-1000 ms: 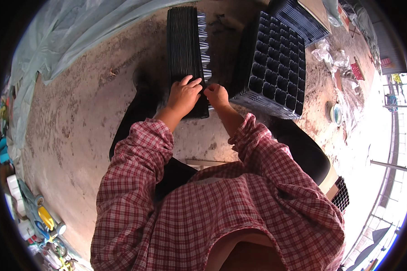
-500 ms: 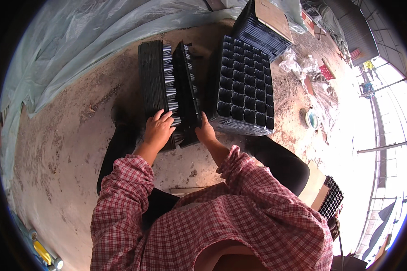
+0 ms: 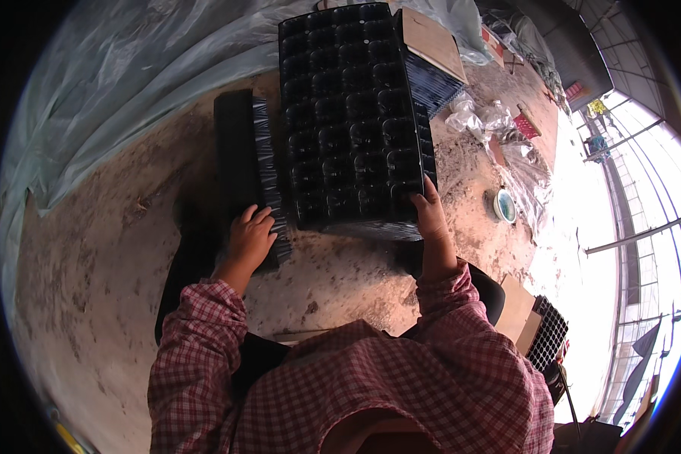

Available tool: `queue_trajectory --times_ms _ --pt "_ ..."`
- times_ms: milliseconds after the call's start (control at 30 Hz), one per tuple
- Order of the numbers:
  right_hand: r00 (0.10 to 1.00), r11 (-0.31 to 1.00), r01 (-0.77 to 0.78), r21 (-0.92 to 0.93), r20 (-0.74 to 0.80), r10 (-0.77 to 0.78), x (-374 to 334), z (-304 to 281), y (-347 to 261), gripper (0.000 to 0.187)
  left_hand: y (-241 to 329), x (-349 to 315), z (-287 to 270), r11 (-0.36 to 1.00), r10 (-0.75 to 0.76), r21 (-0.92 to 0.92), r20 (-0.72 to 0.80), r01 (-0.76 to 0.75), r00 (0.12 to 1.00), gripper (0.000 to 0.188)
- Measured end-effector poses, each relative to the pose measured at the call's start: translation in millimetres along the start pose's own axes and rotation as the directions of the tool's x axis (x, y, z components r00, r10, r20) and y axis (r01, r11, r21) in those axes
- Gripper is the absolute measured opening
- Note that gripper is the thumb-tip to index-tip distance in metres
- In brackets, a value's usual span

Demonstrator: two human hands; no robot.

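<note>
A black plastic seedling tray (image 3: 340, 113) with rows of square cells lies face up at the middle. My right hand (image 3: 431, 216) is closed on its near right corner, thumb on top. Beneath and to the right of it, the edge of a tray stack (image 3: 425, 136) shows; most of that stack is hidden. To the left, a nested stack of black seedling trays (image 3: 236, 151) stands on its side, cell bottoms facing right. My left hand (image 3: 251, 240) lies over the near end of this sideways stack, its fingers somewhat spread.
Behind stands another tray stack (image 3: 431, 79) topped by a brown board (image 3: 431, 41). Plastic sheeting (image 3: 129, 98) hangs at the far left. To the right are crumpled clear plastic (image 3: 480, 113), a red basket (image 3: 527, 125) and a round bowl (image 3: 505, 205) on the dirt floor.
My right hand has moved right, carrying one tray from the sideways stack and turning it from upright to face up over the right-hand stack. My left hand has stayed at the sideways stack.
</note>
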State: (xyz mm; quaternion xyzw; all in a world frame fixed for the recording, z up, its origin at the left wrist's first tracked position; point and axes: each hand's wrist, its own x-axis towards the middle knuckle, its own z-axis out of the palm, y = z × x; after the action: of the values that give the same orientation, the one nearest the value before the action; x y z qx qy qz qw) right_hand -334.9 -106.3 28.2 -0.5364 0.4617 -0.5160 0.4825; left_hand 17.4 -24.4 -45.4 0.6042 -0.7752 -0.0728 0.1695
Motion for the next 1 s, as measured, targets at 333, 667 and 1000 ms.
queue_trajectory --times_ms 333,667,1000 --pt "0.942 0.914 -0.266 0.307 -0.117 0.313 -2.7 -139.1 45.3 0.041 3.3 1.4 -1.2 0.999 0.031 -0.021 -0.07 -0.033 0.997 0.029" --pt "0.79 0.67 -0.322 -0.668 -0.58 -0.198 12.9 -174.8 89.7 0.035 3.8 4.2 -1.7 0.999 0.031 -0.036 -0.069 -0.034 0.997 0.031" --pt "0.859 0.858 -0.178 -0.481 0.349 0.374 -47.0 123.9 104.0 0.034 -0.8 -0.7 7.1 0.999 -0.012 0.029 -0.066 0.014 0.998 0.045"
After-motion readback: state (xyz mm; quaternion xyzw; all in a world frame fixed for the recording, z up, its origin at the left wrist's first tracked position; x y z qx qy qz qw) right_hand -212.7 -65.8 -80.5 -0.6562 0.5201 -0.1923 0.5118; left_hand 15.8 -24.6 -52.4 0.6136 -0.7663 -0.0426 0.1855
